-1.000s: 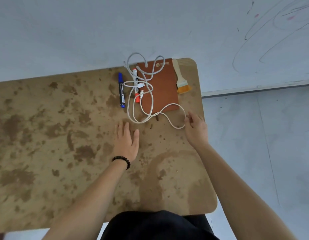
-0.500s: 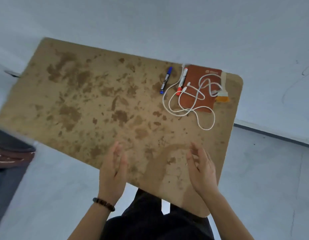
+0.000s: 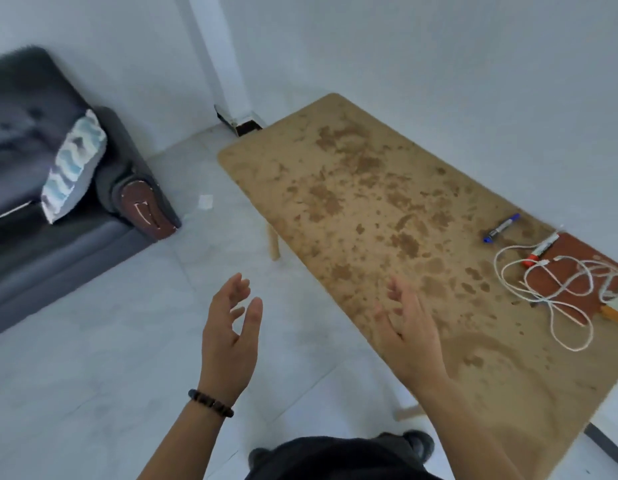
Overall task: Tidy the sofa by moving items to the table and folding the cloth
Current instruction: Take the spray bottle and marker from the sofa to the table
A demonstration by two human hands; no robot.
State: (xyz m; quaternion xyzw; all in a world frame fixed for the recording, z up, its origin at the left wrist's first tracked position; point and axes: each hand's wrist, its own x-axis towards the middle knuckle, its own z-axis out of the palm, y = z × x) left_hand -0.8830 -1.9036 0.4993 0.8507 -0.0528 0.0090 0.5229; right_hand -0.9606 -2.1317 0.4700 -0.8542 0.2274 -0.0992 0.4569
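Both our hands are empty, fingers loosely spread and palms turned toward each other: the left hand (image 3: 229, 336), with a dark bead bracelet (image 3: 210, 403) at its wrist, hangs over the pale floor (image 3: 110, 368) just off the table's near long edge, and the right hand (image 3: 406, 332) hovers above that same edge. The table (image 3: 352, 202) is a tan, brown-blotched slab with rounded corners on light wooden legs, its long side running close along the white wall (image 3: 439, 64). Toward the table's right end lie the moved things: a blue marker (image 3: 501, 228), then a red-capped marker (image 3: 543, 250) resting partly on a rust-brown notebook (image 3: 574, 271), with a white cable (image 3: 550, 299) looped over the notebook and trailing onto the bare tabletop; something orange peeks out at the notebook's far corner, too cut off to name. Left of the table, well apart across the floor, stands the dark grey sofa (image 3: 41, 237), with a blue-and-white patterned cushion (image 3: 74, 164) propped against its armrest. A small white scrap (image 3: 205, 201) lies on the floor between sofa and table.
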